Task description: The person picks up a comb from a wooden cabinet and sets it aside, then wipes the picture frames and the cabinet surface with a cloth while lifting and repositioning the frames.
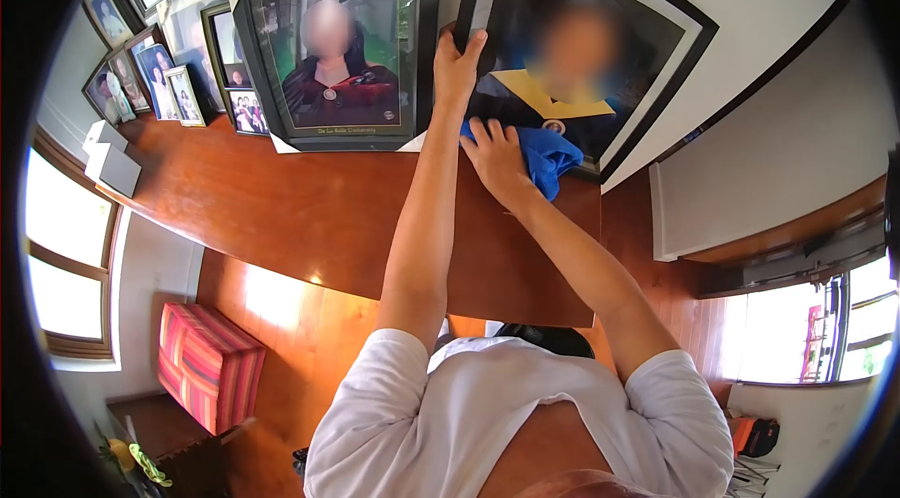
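Dark-framed portrait (330, 123): standing at rear of tabletop (281, 198). Left hand (457, 67): grasping side edge of black-framed portrait (647, 48), adjacent right. Right hand (497, 156): fingers extended over bunched blue cloth (553, 158), at lower part of black-framed portrait.

"Which parts were blurred?"
"The faces in the left portrait (352, 90) and right portrait (562, 113)."
"And hidden?"
"Some blue cloth (553, 158), under the right hand (499, 160)."
"Cut off?"
"The right portrait's black frame (661, 104), at its far end."
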A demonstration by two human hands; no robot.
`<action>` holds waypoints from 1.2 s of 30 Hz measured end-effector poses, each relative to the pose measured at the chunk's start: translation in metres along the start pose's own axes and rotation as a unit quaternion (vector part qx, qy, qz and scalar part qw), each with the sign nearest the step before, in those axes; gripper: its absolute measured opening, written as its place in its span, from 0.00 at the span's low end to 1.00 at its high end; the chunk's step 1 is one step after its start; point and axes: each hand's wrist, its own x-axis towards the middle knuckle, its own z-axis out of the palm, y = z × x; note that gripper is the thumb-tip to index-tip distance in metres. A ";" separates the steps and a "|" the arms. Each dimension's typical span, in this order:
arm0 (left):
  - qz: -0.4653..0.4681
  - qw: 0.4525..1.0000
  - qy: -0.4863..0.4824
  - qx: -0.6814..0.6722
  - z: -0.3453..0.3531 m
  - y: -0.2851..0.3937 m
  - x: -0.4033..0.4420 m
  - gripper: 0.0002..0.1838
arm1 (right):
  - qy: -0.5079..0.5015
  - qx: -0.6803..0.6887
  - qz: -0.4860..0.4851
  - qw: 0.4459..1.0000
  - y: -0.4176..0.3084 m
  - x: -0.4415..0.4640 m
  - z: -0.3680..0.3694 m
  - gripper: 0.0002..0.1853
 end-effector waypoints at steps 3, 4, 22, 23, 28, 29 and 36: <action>0.009 1.000 -0.011 -0.018 -0.002 0.004 -0.002 0.24 | 0.017 0.029 0.024 0.999 0.000 -0.016 0.009 0.11; 0.002 0.999 -0.015 -0.030 -0.002 0.008 -0.003 0.24 | 0.002 0.031 0.031 0.999 0.003 -0.019 0.005 0.12; -0.011 0.999 -0.008 -0.043 -0.005 -0.002 -0.002 0.30 | -0.186 0.046 0.306 0.932 0.126 -0.166 -0.093 0.26; -0.011 0.999 -0.006 -0.047 -0.005 -0.001 -0.001 0.30 | -0.128 0.175 0.379 0.900 0.134 -0.176 -0.084 0.27; -0.019 0.996 -0.006 -0.092 -0.004 0.005 -0.006 0.24 | 0.052 0.652 0.541 0.529 0.155 -0.186 -0.105 0.33; -0.021 0.994 -0.008 -0.106 -0.004 0.004 -0.006 0.23 | 0.070 0.715 0.526 0.456 0.157 -0.185 -0.116 0.34; -0.028 0.997 -0.013 -0.072 -0.005 0.008 -0.006 0.21 | 0.081 0.749 0.471 0.459 0.170 -0.162 -0.154 0.32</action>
